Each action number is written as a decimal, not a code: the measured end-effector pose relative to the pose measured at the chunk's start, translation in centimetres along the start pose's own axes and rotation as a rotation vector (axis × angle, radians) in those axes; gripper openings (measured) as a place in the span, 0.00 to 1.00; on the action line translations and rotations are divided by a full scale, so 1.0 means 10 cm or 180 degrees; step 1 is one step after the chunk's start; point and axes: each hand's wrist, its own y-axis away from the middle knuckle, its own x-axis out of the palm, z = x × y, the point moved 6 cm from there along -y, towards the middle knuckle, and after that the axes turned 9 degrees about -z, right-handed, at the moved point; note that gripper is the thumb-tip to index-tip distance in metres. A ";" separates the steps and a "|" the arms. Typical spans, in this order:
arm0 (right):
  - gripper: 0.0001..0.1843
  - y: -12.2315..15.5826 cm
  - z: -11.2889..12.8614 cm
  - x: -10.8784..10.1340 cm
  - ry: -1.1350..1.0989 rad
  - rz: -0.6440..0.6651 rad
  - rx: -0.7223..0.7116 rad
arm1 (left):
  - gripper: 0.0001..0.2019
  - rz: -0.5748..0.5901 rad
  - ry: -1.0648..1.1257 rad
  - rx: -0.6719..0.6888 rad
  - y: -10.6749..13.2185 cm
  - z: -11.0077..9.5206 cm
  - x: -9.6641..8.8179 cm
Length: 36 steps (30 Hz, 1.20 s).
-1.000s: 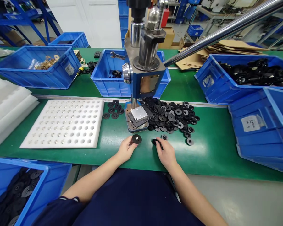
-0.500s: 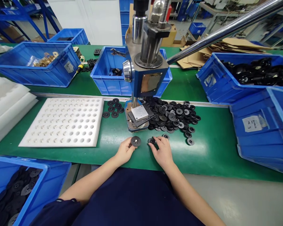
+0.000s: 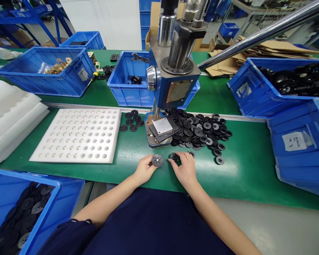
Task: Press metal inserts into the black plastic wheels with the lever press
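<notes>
Turned more face-on since earlier frame: holed black disc (image 3: 154, 163), gripped in left hand (image 3: 144, 171), and ringed black wheel (image 3: 174, 157), pinched by right hand (image 3: 186, 170). Both on near side of arbor press (image 3: 179, 90), apart. Likely step: pairing parts; next move probably calls for aligning centres.

My green bench (image 3: 244, 180) runs left to right in front of me, a pale glare of light on its right half, and smooth grey floor (image 3: 281, 226) shows past its near edge at right. On the far side I have a blue metal rack (image 3: 34, 21) at left, a white panel (image 3: 103, 24) beside it, and a table (image 3: 246, 6) at far right with 1 blue bin (image 3: 228, 30) by its legs.
</notes>
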 end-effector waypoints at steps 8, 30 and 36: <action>0.21 -0.07 0.58 -0.19 -0.1114 0.0445 -0.0431 | 0.07 0.0115 -0.0185 0.0412 0.03 -0.01 0.03; 0.16 -0.05 0.81 -0.23 -0.0771 0.0323 -0.0698 | 0.07 -0.0094 -0.0043 0.0537 0.05 0.02 -0.01; 0.17 -0.02 0.78 -0.17 -0.0794 0.0405 -0.0624 | 0.07 -0.0109 -0.0141 0.0552 0.06 0.03 -0.01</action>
